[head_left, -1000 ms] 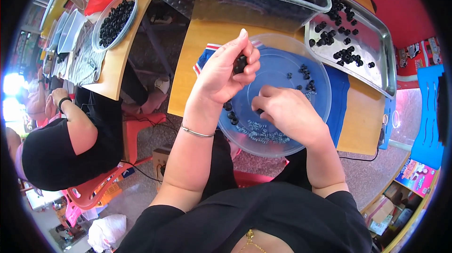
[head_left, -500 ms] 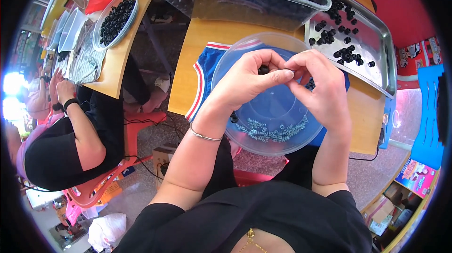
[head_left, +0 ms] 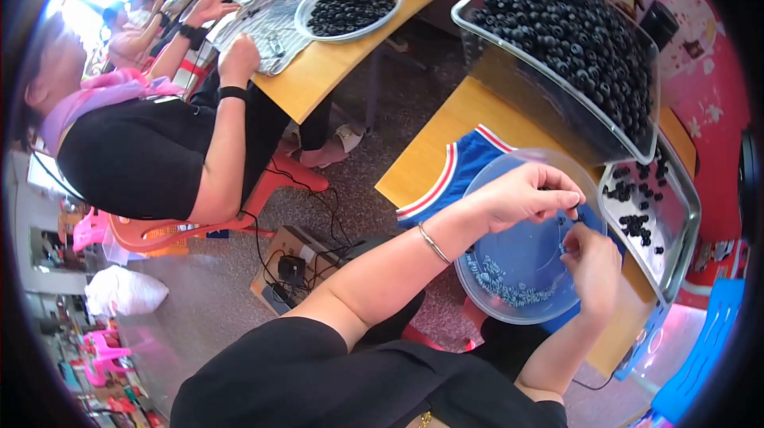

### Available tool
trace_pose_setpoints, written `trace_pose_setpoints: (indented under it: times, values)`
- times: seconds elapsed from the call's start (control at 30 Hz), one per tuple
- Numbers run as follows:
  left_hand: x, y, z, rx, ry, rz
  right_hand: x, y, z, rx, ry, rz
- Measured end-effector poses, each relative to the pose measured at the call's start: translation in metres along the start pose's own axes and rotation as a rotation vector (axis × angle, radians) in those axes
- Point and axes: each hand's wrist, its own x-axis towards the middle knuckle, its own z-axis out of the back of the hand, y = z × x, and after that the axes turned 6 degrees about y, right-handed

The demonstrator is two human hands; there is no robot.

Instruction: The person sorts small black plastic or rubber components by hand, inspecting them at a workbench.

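Observation:
My left hand (head_left: 529, 199) is closed in a pinch, with a small black part (head_left: 574, 213) at its thumb and fingertip. Just below and to the right, my right hand (head_left: 595, 267) has its fingers curled together; whatever they grip is too small to make out. The two sets of fingertips are close but apart. Both hands are over a clear round plastic tray (head_left: 523, 318). Along its near side lie many small pale, metallic-looking pieces (head_left: 509, 289). Blue cloth with red and white trim (head_left: 450, 181) lies under the tray.
A clear bin (head_left: 549, 113) heaped with round black parts stands behind the tray. Right of it, a metal tray (head_left: 676, 257) holds scattered black parts. At left, a co-worker (head_left: 143, 153) sits at another table (head_left: 318, 78) with a bowl of black parts (head_left: 350, 10).
The view has swung left, bringing more of the co-worker into sight. My fingertips, which were together, have come apart, with my right hand now lower than my left.

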Motion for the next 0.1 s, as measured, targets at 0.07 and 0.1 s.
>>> trace_pose_setpoints:
  times: [0.07, 0.1]
  values:
    - [-0.0012, 0.0012, 0.0027, 0.000, -0.019, -0.024, 0.0027, 0.0033, -0.0007, -0.023, 0.006, 0.008]
    - [-0.0016, 0.0016, 0.0033, -0.010, -0.024, -0.028, 0.0042, 0.0040, -0.0017, -0.039, 0.018, -0.009]
